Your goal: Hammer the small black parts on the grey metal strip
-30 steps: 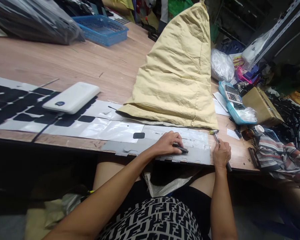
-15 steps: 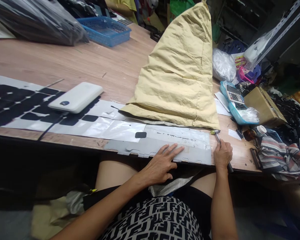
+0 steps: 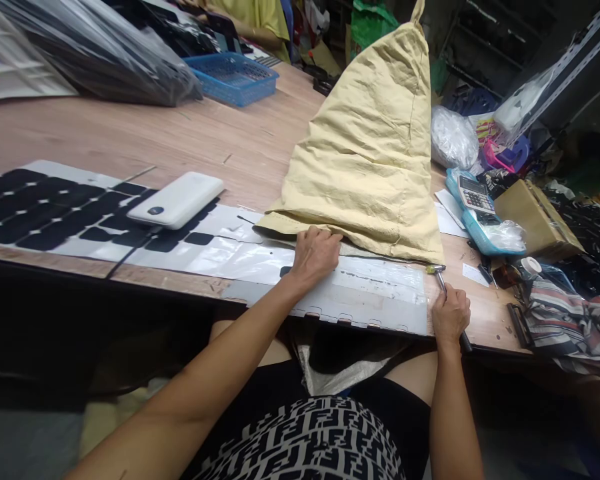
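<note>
My left hand [image 3: 314, 257] reaches across the table to the lower hem of a tall yellow sack [image 3: 375, 147]. Its fingers are curled and the tips are tucked at the sack's opening, so what they hold is hidden. A small black patch [image 3: 284, 271] peeks out beside the wrist. My right hand [image 3: 450, 315] is closed round the handle of a small metal-headed tool [image 3: 437, 272] at the table's front edge. Between the hands lies a grey notched plate [image 3: 375, 308] under a clear film.
A long white sheet with several black patches [image 3: 55, 213] runs left, with a white power bank [image 3: 180, 199] on it. A blue basket [image 3: 233, 77] and a dark plastic bag [image 3: 105, 53] stand at the back. Calculator [image 3: 474, 193], cardboard box [image 3: 530, 213] and striped cloth [image 3: 570, 317] crowd the right.
My left hand left the grey plate, dipped to the table's edge, then moved up and left to the sack's hem. The right hand kept its grip on the tool.
</note>
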`<state>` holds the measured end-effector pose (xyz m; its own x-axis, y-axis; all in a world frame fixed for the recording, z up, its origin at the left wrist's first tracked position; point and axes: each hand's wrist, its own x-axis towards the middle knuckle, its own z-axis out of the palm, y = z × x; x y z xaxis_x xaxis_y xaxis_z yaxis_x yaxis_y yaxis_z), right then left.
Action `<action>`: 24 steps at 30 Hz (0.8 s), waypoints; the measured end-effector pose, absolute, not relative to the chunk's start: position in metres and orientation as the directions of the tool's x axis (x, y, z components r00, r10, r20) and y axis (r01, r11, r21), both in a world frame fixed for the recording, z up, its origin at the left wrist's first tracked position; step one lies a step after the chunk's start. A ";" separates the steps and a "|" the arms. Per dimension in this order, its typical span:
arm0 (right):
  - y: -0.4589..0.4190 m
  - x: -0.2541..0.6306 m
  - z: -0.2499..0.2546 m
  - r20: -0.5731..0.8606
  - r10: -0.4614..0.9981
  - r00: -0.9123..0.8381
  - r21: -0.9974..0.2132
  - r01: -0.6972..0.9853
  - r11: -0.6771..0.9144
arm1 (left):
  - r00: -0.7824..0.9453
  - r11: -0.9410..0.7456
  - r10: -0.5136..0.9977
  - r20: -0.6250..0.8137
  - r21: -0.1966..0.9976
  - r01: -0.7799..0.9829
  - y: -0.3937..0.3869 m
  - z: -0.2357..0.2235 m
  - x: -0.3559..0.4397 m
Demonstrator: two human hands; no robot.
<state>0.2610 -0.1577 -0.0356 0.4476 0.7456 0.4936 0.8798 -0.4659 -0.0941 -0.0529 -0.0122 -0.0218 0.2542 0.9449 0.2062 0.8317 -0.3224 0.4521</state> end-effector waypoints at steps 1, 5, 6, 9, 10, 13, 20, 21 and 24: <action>-0.158 0.261 -0.035 0.495 0.745 0.447 -0.092 0.880 -0.466 | 0.257 -0.318 0.947 0.194 0.444 0.838 -0.008 -0.022 -0.052; -0.157 0.260 -0.034 0.488 0.756 0.437 -0.077 0.884 -0.462 | 0.270 -0.329 0.943 0.193 0.452 0.829 0.004 -0.021 -0.046; -0.157 0.260 -0.034 0.484 0.758 0.437 -0.073 0.884 -0.463 | 0.270 -0.342 0.938 0.217 0.452 0.824 0.008 -0.020 -0.045; -0.156 0.259 -0.034 0.477 0.761 0.441 -0.072 0.882 -0.466 | 0.255 -0.367 0.924 0.286 0.468 0.804 0.020 -0.018 -0.039; -0.156 0.259 -0.034 0.477 0.760 0.441 -0.074 0.882 -0.465 | 0.240 -0.361 0.925 0.295 0.483 0.797 0.024 -0.018 -0.036; -0.156 0.259 -0.034 0.477 0.761 0.440 -0.077 0.883 -0.463 | 0.155 -0.286 0.948 0.278 0.531 0.797 0.034 -0.017 -0.026; -0.157 0.260 -0.034 0.470 0.760 0.449 -0.054 0.874 -0.483 | 0.009 -0.108 0.976 0.216 0.450 0.886 0.043 -0.019 -0.005; -0.157 0.259 -0.034 0.469 0.763 0.446 -0.050 0.875 -0.481 | 0.016 -0.107 0.978 0.208 0.438 0.892 0.044 -0.020 -0.006; -0.157 0.259 -0.035 0.469 0.767 0.438 -0.042 0.879 -0.476 | 0.035 -0.108 0.984 0.175 0.427 0.898 0.048 -0.023 -0.010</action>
